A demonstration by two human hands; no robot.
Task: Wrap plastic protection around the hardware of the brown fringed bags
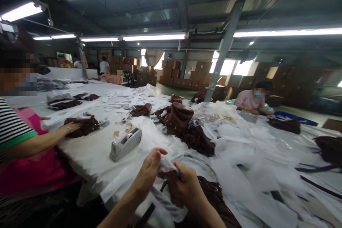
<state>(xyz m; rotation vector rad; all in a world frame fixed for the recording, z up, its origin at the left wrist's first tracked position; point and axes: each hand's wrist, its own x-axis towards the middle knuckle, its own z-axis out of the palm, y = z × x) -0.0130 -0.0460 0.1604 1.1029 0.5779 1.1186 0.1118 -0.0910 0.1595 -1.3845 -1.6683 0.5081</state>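
Observation:
My left hand (148,172) and my right hand (185,185) are close together at the near edge of a white table (93,149). Both pinch a piece of white wrapping paper (167,166) against a brown bag (213,197) that lies under my right hand. Fingers of both hands are closed on the paper. A dark strap (145,217) hangs down below the hands.
A grey tape dispenser (125,143) stands left of my hands. Brown bags (184,123) and white paper sheets (240,142) cover the table. A person in a striped top (16,131) sits at left touching a brown bag (82,125); another person (252,99) works at far right. Cardboard boxes (181,74) are stacked behind.

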